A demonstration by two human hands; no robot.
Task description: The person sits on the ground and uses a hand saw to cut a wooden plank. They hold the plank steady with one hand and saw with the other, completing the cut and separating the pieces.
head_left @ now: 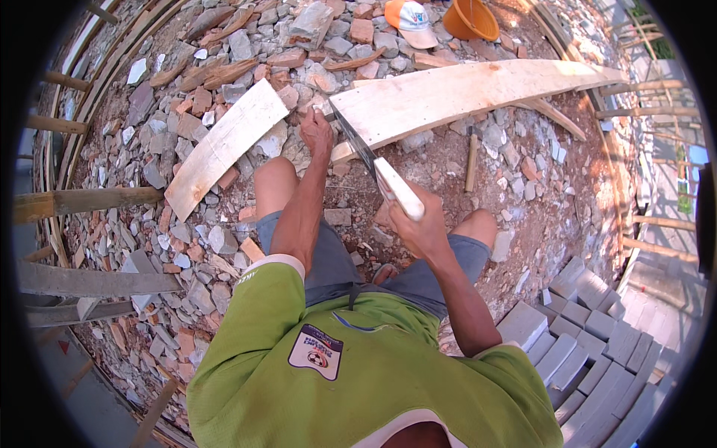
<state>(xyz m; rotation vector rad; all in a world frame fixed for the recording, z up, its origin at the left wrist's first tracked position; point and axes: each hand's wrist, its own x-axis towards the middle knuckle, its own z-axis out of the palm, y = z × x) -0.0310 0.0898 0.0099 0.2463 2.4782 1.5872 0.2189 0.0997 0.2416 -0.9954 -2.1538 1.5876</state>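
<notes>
My right hand point(424, 230) is wrapped round the white handle of a hand saw point(399, 187). The saw's dark blade slants up and left, along the near left end of a long pale wooden board point(448, 93). Close to the blade's far tip, my left hand point(317, 134) is closed with its fingertips pinched together. A small whitish bit shows at those fingertips, too small to name. To the left, a shorter pale board point(228, 145) lies apart on the rubble. A hammer point(470, 160) with a wooden handle rests on the ground right of the saw.
Broken brick and stone rubble point(202, 276) covers the ground. An orange bucket point(470, 21) and an orange-and-white cap point(411, 22) sit at the far side. Grey blocks point(590, 336) are stacked at the near right. Wooden poles point(104, 200) jut in from the left.
</notes>
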